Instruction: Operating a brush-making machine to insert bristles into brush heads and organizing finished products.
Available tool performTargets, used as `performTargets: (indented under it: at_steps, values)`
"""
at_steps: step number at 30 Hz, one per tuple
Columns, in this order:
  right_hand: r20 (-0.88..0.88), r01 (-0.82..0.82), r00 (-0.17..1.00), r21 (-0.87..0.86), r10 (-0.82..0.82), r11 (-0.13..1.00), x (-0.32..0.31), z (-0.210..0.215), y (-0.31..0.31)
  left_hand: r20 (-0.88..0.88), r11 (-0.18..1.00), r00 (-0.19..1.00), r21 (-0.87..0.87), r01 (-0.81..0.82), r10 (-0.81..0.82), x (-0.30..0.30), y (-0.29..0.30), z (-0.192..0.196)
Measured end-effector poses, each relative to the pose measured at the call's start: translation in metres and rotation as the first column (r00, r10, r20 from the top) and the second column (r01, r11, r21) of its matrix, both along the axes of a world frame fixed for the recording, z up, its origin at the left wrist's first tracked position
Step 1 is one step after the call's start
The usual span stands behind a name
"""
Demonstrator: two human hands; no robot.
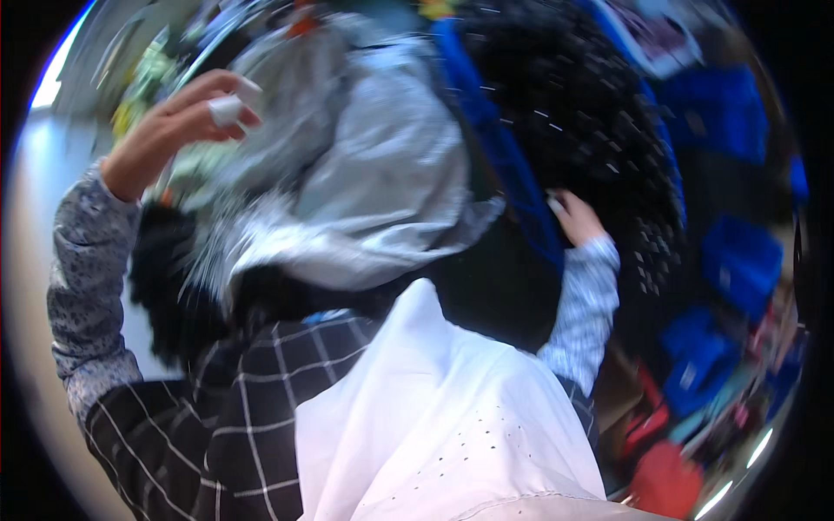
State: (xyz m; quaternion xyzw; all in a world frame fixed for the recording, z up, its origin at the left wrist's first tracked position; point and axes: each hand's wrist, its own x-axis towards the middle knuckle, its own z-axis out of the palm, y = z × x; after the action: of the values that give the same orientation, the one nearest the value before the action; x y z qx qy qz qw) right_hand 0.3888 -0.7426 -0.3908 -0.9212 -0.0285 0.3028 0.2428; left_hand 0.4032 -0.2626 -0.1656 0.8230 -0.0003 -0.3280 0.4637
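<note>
My left hand (pixel 195 117) is raised at the upper left, its fingers loosely bent and apart, with white wraps on two of them. Nothing shows in its grasp. Just right of it lies a large crumpled grey-white sack (pixel 391 148), blurred by motion along its lower left edge. My right hand (pixel 579 219) reaches to the near end of a blue-rimmed bin (pixel 495 130) filled with shiny black pieces (pixel 556 95). One finger there has a white tip. The other fingers are smeared and partly lost against the dark, so their grip is unclear.
Blue bins (pixel 743 265) stand along the right side, with a red item (pixel 665 482) at the lower right. A white tray (pixel 656 39) sits beyond the black pieces. Dark fluffy material (pixel 169 278) lies by my left forearm. Mixed coloured things crowd the upper left.
</note>
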Motion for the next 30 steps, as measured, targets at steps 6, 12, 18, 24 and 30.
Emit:
performTargets:
  at_steps: [6,12,18,24,30]
  values:
    - [0.272,-0.422,0.904,0.452,0.329,0.786,0.009,0.104,0.142,0.293,0.746,0.924,0.551,-0.373,0.246,-0.181,0.112,0.054]
    - [0.561,-0.905,0.415,0.331,0.716,0.266,-0.011,0.139,0.404,0.579,0.111,0.291,0.327,-0.939,0.762,-0.402,0.231,-0.016]
    - [0.375,-0.994,0.112,0.056,0.920,0.098,-0.071,0.104,0.552,0.397,0.047,-0.022,-0.163,-0.985,0.918,-0.452,0.231,-0.128]
    - [0.284,-0.958,0.249,0.213,0.926,0.192,-0.087,0.063,0.565,-0.154,-0.305,-0.266,-0.572,-0.761,0.952,-0.446,0.223,-0.168]
    - [0.044,-0.721,0.375,0.641,0.926,0.262,-0.098,0.056,0.549,0.062,0.054,0.060,0.105,-0.993,0.996,-0.432,0.213,-0.147]
